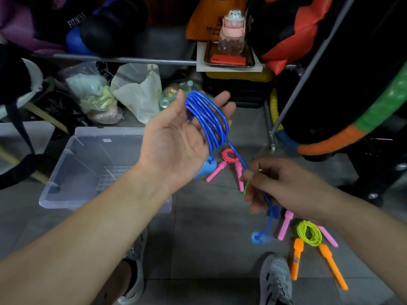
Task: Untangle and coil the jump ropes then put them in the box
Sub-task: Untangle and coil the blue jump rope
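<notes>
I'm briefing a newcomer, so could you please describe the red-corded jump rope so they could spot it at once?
Find the clear plastic box on the floor. Just right of it, below the raised left hand, lies the red-corded jump rope with pink handles. Its coil alone is red: the blue rope wraps that hand, and the yellow-green coil lies by the right shoe.

The box (72,164) sits on the floor (209,227), left of the rope (211,119) (tray (229,65) behind).
</notes>
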